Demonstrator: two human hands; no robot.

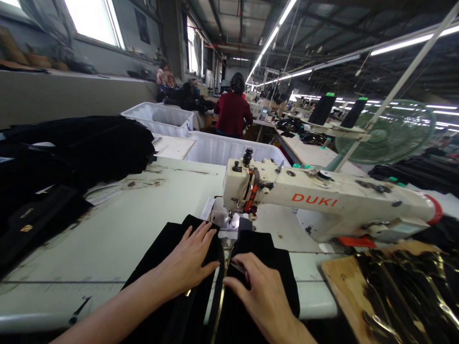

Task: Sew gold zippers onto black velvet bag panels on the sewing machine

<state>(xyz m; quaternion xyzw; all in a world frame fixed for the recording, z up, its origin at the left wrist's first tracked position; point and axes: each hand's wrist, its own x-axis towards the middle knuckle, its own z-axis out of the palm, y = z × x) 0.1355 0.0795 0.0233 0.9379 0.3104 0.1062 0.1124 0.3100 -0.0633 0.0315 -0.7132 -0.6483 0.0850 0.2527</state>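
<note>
My left hand (191,260) lies flat with fingers stretched on the left part of a black garment piece (163,246), just before the sewing machine (276,188). A black zipper with gold teeth (220,306) runs down the middle of the cloth, between my hands. My right hand (265,289) curls over the right part of the black cloth (281,263), its thumb beside the zipper. Between its fingers shows a small pointed metal tool (239,266), mostly hidden by the hand. The zipper's top end lies near the lit needle area (232,220).
Black garments (82,143) are heaped on the left of the table (118,229). Gold-toothed zippers (405,291) lie on a board (344,282) at right. White plastic bins (233,149) stand behind the machine. A person in dark red (233,112) is farther back; a green fan (387,131) stands right.
</note>
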